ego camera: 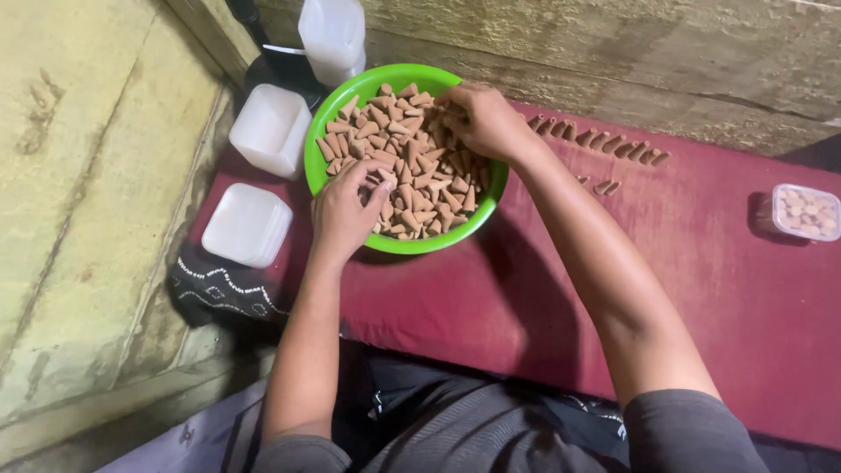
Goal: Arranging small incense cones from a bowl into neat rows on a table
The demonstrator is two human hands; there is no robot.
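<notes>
Both our hands are in the green bowl point(333, 109) on the red cloth point(701, 280): left hand point(346, 210) and right hand point(482, 118) each pinch small brown cones point(412, 188) from the heap. We judge them light, dry and crumbly, best gripped gently by the sides, sparing the tips

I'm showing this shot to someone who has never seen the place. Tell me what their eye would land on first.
The bright green bowl near the top centre, heaped with small tan cones, stands out first. Both hands are in it: the left hand on the near side, the right hand at the far rim. Next comes the dark red cloth beneath, with a row of cones lined along its far edge.
</notes>
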